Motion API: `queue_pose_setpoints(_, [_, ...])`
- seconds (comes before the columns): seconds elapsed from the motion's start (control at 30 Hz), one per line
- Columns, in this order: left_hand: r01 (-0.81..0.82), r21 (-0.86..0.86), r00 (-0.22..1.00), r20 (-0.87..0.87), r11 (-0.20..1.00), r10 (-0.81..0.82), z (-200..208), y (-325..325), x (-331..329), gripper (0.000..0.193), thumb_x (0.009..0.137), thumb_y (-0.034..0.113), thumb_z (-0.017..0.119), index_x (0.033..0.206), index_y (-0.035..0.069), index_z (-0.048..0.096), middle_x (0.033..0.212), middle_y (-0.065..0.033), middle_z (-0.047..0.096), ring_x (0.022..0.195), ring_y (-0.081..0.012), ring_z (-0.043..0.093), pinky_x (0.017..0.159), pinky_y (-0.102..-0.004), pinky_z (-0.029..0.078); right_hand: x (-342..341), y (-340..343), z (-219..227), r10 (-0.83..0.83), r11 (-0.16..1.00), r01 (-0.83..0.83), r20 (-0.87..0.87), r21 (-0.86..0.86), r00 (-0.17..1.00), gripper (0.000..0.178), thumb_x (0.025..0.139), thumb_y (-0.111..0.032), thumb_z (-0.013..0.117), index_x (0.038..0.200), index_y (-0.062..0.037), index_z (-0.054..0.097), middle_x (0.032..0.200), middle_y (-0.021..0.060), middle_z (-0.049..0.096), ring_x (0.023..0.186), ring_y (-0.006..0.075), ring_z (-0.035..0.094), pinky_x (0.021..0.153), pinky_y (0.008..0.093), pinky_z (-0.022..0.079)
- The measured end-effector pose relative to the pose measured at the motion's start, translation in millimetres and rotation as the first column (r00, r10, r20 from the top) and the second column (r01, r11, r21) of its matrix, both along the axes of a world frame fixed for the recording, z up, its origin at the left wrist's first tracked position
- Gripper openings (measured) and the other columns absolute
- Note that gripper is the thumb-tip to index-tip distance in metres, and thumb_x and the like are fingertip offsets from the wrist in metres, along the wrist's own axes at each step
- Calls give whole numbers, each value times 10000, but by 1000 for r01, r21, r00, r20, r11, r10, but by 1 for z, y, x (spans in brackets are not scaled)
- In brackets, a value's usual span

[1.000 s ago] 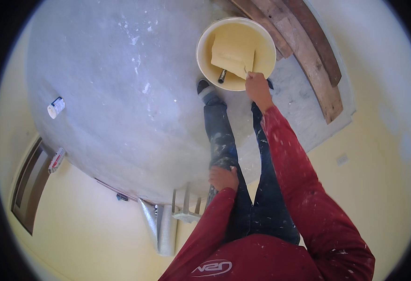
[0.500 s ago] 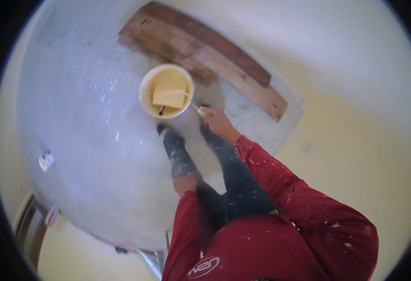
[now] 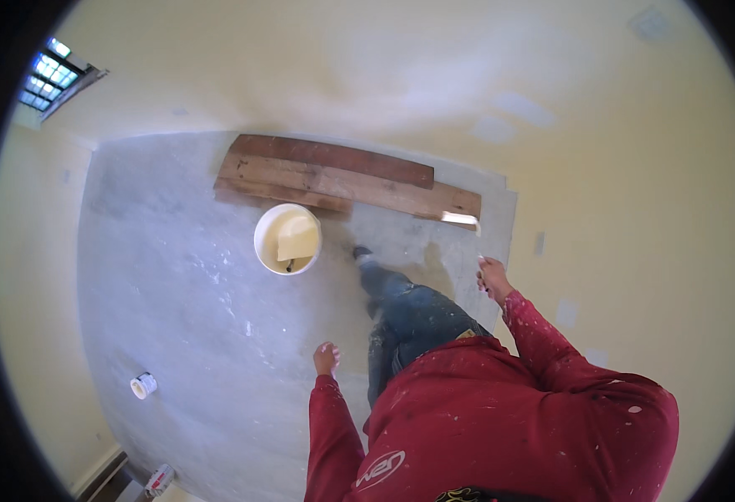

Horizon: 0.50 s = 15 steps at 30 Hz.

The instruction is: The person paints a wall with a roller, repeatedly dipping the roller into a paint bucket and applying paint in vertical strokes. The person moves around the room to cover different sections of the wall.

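My right hand (image 3: 493,279) grips a small paint roller at its handle. The pale roller (image 3: 459,218) stretches up and left, over the right end of the wooden boards (image 3: 367,186) as seen from above. My left hand (image 3: 327,358) hangs by my left side with its fingers curled in and nothing visible in them. A white bucket (image 3: 259,243) stands on the floor ahead of me. Cream paint coats its inside, and a flat cream piece (image 3: 299,240) leans in it. Beside that piece is a small dark object (image 3: 289,266) that I cannot make out.
The boards lie on the grey floor (image 3: 192,309) along the cream wall (image 3: 434,84). A small white tub (image 3: 143,385) stands at the left, with a red and white container (image 3: 160,480) nearer. Pale patches mark the right wall. A barred window (image 3: 53,75) shows far left.
The roller has come out from over the bucket and swung right, toward the wall, in my right hand. My left hand has moved off my leg. My view has turned and tilted up.
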<state>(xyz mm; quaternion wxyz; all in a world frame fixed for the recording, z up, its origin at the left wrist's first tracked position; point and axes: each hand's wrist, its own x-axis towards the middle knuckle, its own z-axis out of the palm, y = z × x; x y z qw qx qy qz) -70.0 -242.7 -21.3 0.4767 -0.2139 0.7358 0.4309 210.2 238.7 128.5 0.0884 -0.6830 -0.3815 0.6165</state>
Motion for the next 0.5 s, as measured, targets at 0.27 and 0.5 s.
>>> queue_pose_setpoints(0.27, [-147, -29, 985, 90, 989, 149, 57, -34, 92, 362, 1029, 227, 613, 1356, 71, 616, 1005, -98, 714, 741, -171, 655, 599, -283, 505, 111, 52, -5, -248, 938, 282, -174, 203, 953, 214, 1099, -216, 567, 1232, -49, 569, 793, 65, 572, 526, 177, 548, 430, 362, 464])
queue_pose_setpoints(0.5, [-133, -70, 983, 117, 989, 140, 72, -36, 171, 424, 1040, 279, 602, 1417, 89, 573, 1157, -118, 702, 893, -225, 672, 751, -361, 530, 91, 175, 82, -202, 919, 297, -338, 259, 919, 334, 1092, -196, 566, 1391, -48, 553, 782, 24, 543, 517, 115, 497, 409, 298, 386])
